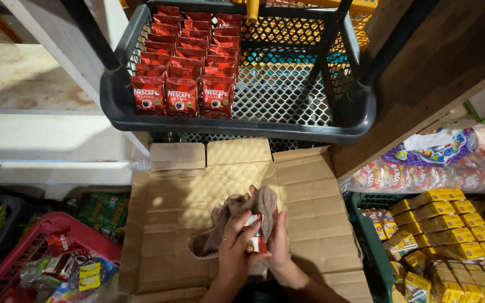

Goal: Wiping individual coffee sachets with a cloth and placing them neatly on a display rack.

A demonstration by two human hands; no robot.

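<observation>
Where hands [256, 238] meet, flattened cardboard [197, 191] under basket [237, 120].

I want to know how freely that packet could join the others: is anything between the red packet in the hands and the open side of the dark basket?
Nothing visible: only flattened cardboard lies between the red packet and the basket, whose right half is bare mesh.

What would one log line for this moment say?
left hand: holds red sachet | right hand: presses brown cloth on it | under: flattened cardboard | ahead: grey basket, red sachets in rows
</observation>
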